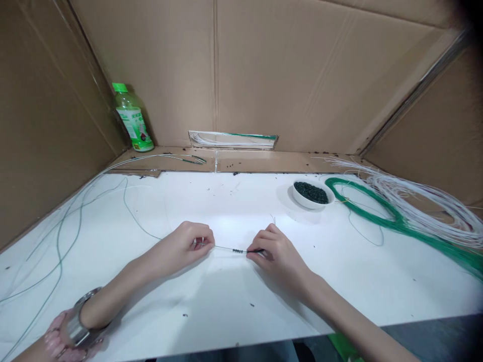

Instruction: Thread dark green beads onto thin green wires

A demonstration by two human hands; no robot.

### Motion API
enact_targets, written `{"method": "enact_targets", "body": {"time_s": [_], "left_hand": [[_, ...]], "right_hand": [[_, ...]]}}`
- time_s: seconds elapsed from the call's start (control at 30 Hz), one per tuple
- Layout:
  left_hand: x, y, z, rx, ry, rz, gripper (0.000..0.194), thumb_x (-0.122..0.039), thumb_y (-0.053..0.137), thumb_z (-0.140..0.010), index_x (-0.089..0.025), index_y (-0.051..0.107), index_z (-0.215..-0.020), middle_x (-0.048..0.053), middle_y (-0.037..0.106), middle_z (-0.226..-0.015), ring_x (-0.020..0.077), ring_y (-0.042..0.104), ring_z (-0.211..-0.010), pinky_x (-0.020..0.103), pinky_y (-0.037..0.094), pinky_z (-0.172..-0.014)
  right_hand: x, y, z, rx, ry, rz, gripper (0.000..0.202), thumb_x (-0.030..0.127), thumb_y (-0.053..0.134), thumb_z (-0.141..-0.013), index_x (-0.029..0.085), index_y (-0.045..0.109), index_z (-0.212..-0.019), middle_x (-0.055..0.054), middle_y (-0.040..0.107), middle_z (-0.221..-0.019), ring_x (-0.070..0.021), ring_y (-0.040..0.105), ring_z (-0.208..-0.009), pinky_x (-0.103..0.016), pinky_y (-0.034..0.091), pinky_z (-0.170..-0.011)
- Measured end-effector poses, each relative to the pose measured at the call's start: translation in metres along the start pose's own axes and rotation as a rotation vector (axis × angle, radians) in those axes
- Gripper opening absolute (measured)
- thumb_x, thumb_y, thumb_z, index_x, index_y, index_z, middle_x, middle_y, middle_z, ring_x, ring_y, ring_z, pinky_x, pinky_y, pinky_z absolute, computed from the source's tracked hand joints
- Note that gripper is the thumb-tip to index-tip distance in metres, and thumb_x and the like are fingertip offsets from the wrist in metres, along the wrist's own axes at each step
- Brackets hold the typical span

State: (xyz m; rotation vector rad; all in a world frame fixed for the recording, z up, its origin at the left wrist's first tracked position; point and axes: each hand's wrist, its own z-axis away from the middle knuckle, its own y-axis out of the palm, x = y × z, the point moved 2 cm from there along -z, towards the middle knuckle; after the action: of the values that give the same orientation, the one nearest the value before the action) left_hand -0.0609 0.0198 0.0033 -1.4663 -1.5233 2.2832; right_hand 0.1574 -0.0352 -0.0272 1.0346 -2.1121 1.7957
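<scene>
A thin cord point(223, 247) runs between my two hands just above the white table. My left hand point(194, 245) pinches it on the left, and its tail trails off behind that wrist. Several small dark beads point(237, 251) sit on the cord close to my right fingertips. My right hand point(272, 250) is closed in a pinch on the beaded part, with more dark beads partly hidden between the fingers. Thin ends poke up above the right knuckles. Beyond my right hand stands a white bowl point(302, 201) filled with dark beads point(311, 192).
A green bundle of cord point(392, 223) and a white bundle point(453, 211) lie at the right. Beaded strands point(194, 160) rest at the back left, near a green bottle point(134, 123). Cardboard walls point(256, 65) enclose the white table point(211, 322). Loose beads are scattered about.
</scene>
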Motion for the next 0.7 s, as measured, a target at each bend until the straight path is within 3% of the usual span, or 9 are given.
{"method": "enact_targets", "body": {"time_s": [0.13,0.7], "left_hand": [[0.0,-0.003,-0.001,0.009,-0.003,-0.01,0.017,-0.017,0.045,-0.081,-0.017,0.058,-0.069,-0.001,0.058,-0.069,0.0095,0.044,-0.06,0.021,0.034,-0.057],[0.004,-0.005,0.001,0.042,-0.024,-0.021,0.019,-0.018,0.043,-0.081,-0.017,0.058,-0.069,0.0,0.058,-0.067,0.0102,0.045,-0.059,0.022,0.035,-0.056]], "right_hand": [[-0.006,-0.008,0.003,0.001,-0.064,0.05,0.008,0.017,0.063,-0.079,0.018,0.07,-0.076,-0.004,0.065,-0.073,-0.0181,0.044,-0.073,-0.032,0.043,-0.066],[-0.023,-0.031,0.009,0.078,-0.028,0.058,0.014,0.017,0.056,-0.083,0.02,0.07,-0.085,-0.006,0.066,-0.08,-0.0193,0.047,-0.079,-0.032,0.045,-0.066]]}}
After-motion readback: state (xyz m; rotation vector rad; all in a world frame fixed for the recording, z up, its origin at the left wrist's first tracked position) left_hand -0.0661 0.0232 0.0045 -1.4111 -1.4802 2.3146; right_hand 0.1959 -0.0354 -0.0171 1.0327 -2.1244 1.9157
